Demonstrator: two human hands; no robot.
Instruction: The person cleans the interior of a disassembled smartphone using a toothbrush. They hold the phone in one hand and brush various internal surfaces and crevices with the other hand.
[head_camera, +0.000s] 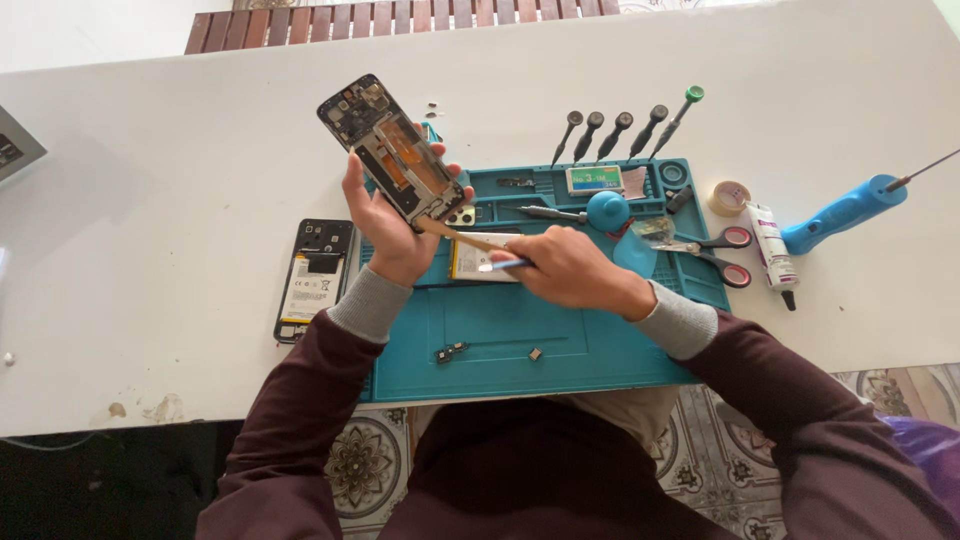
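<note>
Head view, looking down, shows a person in maroon sleeves with grey cuffs seated at a white bench (150, 200), working over a teal silicone repair mat (560, 340) with moulded trays along its far edge. The left hand (392, 225) has its grip wrapped around the lower end of an opened black smartphone frame (392, 150), fingers on one long edge and thumb on the other, tilting it up toward 11 o'clock so the exposed boards and orange flex ribbons face the camera and stay clear of the mat; that tilt seems meant to give the other hand a clean angle into the bottom of the chassis. The right hand (570, 270) has its grip closed, pencil fashion, on a thin tan-handled prying tool (462, 237), whose tip reaches toward 10 o'clock and meets the frame's lower end, just under the left palm. A blue-tipped piece shows at the fingers, too small to identify. Directly beneath the tool lies a flat white battery pack (480, 262) on the mat. At 9 o'clock of the mat a second black phone body with a white battery (314, 280) lies flat on the bench, parked out of the way. Five dark precision screwdrivers (620, 130) are fanned out at 12 o'clock, red-handled scissors (725, 255) and a blue hand tool (845, 212) at 3 o'clock, all within reach. Two small loose parts (490, 353) sit on the mat's near field.
</note>
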